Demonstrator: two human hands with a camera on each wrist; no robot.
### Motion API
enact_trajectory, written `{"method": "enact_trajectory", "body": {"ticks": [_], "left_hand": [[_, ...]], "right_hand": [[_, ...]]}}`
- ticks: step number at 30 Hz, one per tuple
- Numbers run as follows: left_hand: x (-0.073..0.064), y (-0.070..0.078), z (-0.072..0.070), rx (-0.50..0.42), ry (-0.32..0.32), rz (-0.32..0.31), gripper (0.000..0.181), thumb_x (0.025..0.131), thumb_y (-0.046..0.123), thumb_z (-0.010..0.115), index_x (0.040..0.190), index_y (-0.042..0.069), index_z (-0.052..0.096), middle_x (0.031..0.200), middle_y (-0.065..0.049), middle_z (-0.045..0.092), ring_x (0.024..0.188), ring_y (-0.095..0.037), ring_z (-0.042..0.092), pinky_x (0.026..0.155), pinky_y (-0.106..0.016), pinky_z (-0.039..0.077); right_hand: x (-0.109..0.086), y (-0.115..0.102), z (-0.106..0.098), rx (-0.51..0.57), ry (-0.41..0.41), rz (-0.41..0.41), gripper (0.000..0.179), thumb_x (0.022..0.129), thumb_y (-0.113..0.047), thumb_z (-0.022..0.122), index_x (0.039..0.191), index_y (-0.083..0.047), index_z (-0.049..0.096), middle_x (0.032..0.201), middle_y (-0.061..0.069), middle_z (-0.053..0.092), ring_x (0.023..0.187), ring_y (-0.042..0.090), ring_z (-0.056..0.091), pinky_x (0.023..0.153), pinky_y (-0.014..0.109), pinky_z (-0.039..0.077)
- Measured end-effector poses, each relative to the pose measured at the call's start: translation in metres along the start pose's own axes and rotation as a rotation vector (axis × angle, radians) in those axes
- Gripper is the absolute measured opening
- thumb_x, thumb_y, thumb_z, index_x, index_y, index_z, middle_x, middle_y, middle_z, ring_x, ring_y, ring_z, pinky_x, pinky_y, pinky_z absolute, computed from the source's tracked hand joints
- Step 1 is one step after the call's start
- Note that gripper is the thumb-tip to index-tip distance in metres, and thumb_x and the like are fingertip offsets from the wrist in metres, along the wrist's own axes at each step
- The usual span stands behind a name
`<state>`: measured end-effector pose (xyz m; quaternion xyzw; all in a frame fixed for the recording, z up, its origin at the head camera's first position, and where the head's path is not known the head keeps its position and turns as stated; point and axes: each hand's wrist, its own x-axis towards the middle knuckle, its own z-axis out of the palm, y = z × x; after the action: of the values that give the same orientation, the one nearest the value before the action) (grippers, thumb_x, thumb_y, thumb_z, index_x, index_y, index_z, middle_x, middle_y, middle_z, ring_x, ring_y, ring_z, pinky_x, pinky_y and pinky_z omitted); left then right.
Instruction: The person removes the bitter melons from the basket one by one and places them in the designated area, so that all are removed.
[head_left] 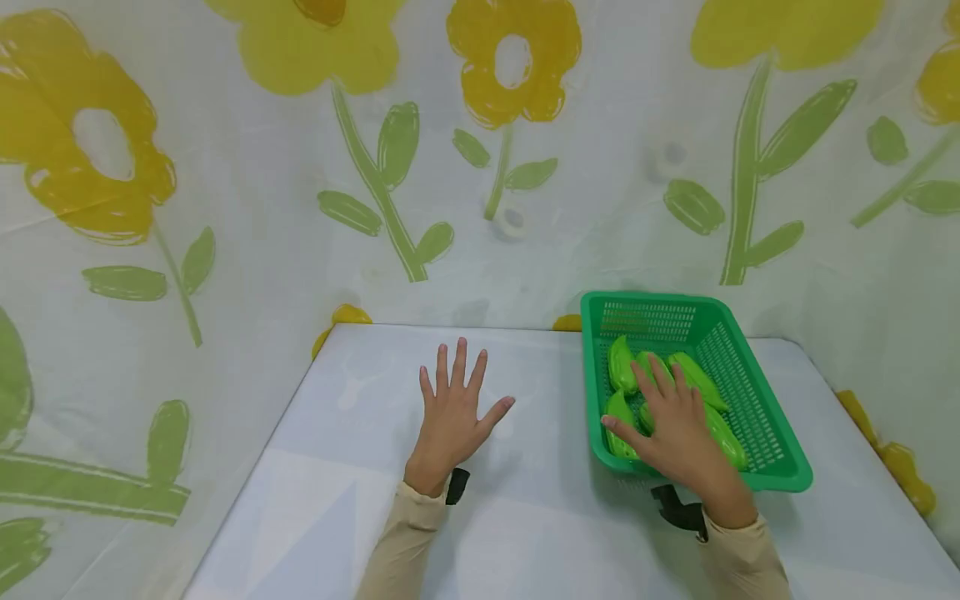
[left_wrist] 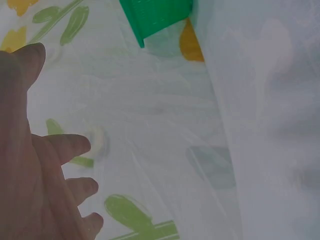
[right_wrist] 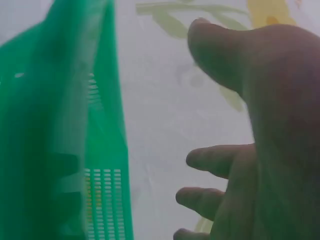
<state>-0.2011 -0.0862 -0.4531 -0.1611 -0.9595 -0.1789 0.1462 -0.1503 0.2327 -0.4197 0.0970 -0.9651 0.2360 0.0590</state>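
A green plastic basket stands on the right of the white-covered table. Inside lie several shiny, bright green pod-shaped items, pointed at the end; their exact kind cannot be told. Over the basket's front part hovers my right hand, fingers spread, partly hiding the pods. It appears to grip nothing; in the right wrist view its fingers stand apart beside the basket wall. My left hand is held flat with spread fingers above the table, left of the basket, holding nothing.
Behind the table and at its sides hangs a white sheet printed with yellow flowers and green leaves. The basket's far end is near the table's back edge. Dark straps sit at both wrists, below beige sleeves.
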Motion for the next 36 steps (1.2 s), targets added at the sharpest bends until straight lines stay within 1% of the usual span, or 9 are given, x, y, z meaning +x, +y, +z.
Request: {"method": "enact_trajectory", "body": {"ticks": [4,7,11,15,19,25,28,31,36], "left_hand": [[0.0,-0.001,-0.002,-0.022,-0.017,-0.002,0.083,0.099,0.063,0.053,0.164,0.016,0.031,0.175,-0.015,0.011,0.162,-0.044,0.004,0.122,-0.079,0.01],[0.001,-0.001,-0.003,-0.03,-0.024,-0.004,0.083,0.099,0.062,0.053,0.164,0.015,0.031,0.175,-0.015,0.01,0.161,-0.045,0.004,0.122,-0.079,0.009],[0.001,-0.001,-0.004,-0.029,-0.009,0.003,0.082,0.099,0.061,0.054,0.163,0.015,0.033,0.175,-0.016,0.013,0.161,-0.046,0.007,0.121,-0.079,0.01],[-0.001,-0.001,-0.004,-0.039,-0.014,0.006,0.082,0.099,0.061,0.055,0.163,0.014,0.033,0.174,-0.017,0.014,0.161,-0.046,0.008,0.121,-0.079,0.01],[-0.001,-0.001,-0.003,-0.045,-0.022,0.002,0.083,0.099,0.061,0.054,0.163,0.015,0.032,0.174,-0.017,0.014,0.161,-0.046,0.008,0.121,-0.079,0.009],[0.001,-0.002,-0.001,-0.037,-0.004,0.003,0.082,0.099,0.061,0.055,0.163,0.014,0.033,0.174,-0.017,0.015,0.161,-0.046,0.008,0.122,-0.079,0.01],[0.001,-0.003,0.0,-0.034,-0.003,0.007,0.082,0.099,0.061,0.055,0.163,0.014,0.034,0.174,-0.017,0.016,0.161,-0.046,0.009,0.121,-0.08,0.011],[0.001,-0.003,0.001,-0.036,-0.006,0.007,0.082,0.099,0.061,0.055,0.163,0.014,0.034,0.174,-0.017,0.016,0.161,-0.046,0.009,0.121,-0.08,0.011],[0.0,-0.003,0.0,-0.038,-0.021,-0.007,0.082,0.1,0.062,0.053,0.163,0.014,0.033,0.174,-0.016,0.015,0.161,-0.045,0.008,0.122,-0.079,0.009]], "right_hand": [[-0.003,0.011,-0.01,0.101,0.064,-0.028,0.091,0.096,-0.044,0.071,0.163,-0.002,0.025,0.167,0.033,0.019,0.152,0.063,0.012,0.111,0.085,0.019],[-0.007,0.021,-0.019,0.203,0.091,-0.031,0.089,0.096,-0.035,0.073,0.163,-0.003,0.025,0.168,0.033,0.02,0.152,0.06,0.016,0.11,0.084,0.022],[-0.013,0.037,-0.03,0.274,0.101,-0.01,0.088,0.098,-0.031,0.071,0.165,-0.005,0.02,0.169,0.032,0.015,0.154,0.059,0.012,0.112,0.085,0.018],[-0.017,0.053,-0.038,0.278,0.121,0.009,0.088,0.1,-0.029,0.068,0.166,-0.004,0.016,0.168,0.035,0.012,0.153,0.061,0.009,0.112,0.085,0.015],[-0.021,0.07,-0.043,0.252,0.127,0.036,0.087,0.101,-0.029,0.067,0.165,-0.003,0.014,0.167,0.037,0.014,0.151,0.064,0.012,0.109,0.087,0.018],[-0.031,0.1,-0.049,0.222,0.148,0.143,0.085,0.103,-0.035,0.062,0.164,0.0,0.014,0.165,0.04,0.012,0.147,0.066,0.018,0.106,0.089,0.019],[-0.036,0.115,-0.049,0.209,0.136,0.212,0.088,0.104,-0.04,0.058,0.165,0.001,0.01,0.166,0.04,0.008,0.147,0.066,0.016,0.107,0.089,0.017],[-0.039,0.128,-0.049,0.204,0.092,0.26,0.092,0.104,-0.044,0.055,0.165,0.002,0.004,0.165,0.041,0.004,0.148,0.067,0.011,0.108,0.089,0.016],[-0.041,0.143,-0.051,0.226,-0.028,0.295,0.094,0.106,-0.048,0.051,0.165,-0.002,-0.007,0.165,0.041,0.001,0.14,0.073,0.02,0.1,0.088,0.028]]}}
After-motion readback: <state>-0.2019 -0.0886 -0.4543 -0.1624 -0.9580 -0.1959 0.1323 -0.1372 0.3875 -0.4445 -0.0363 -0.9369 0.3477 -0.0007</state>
